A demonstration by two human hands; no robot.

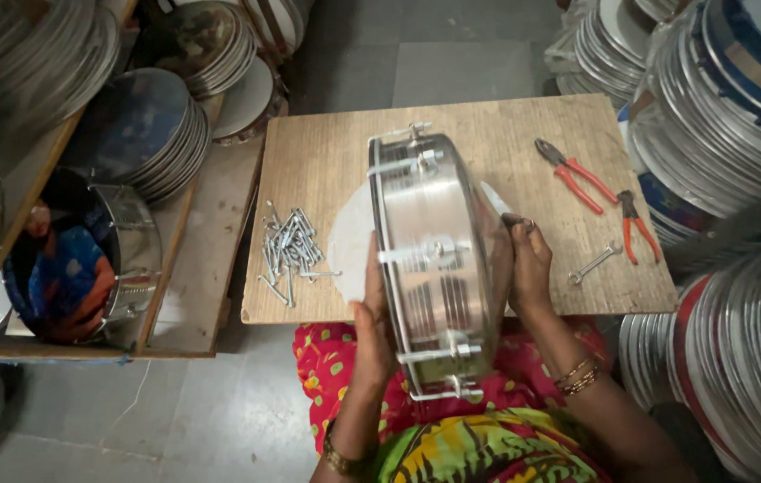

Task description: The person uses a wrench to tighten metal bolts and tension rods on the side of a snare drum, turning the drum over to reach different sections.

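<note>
A shiny metal drum shell [434, 259] with tension lugs along its side stands on its edge on a small wooden board [488, 134]. My left hand [373, 322] presses flat against its left face. My right hand [529, 268] grips its right rim, fingers curled over the edge. A pale round drum skin [350, 246] lies flat on the board under the shell's left side.
A heap of long metal bolts [288, 250] lies at the board's left. Two red-handled pliers [573, 174] [635, 228] and a small spanner [593, 264] lie at its right. Stacks of metal drum frames [738, 116] crowd the right, more on shelves [148, 134] at the left.
</note>
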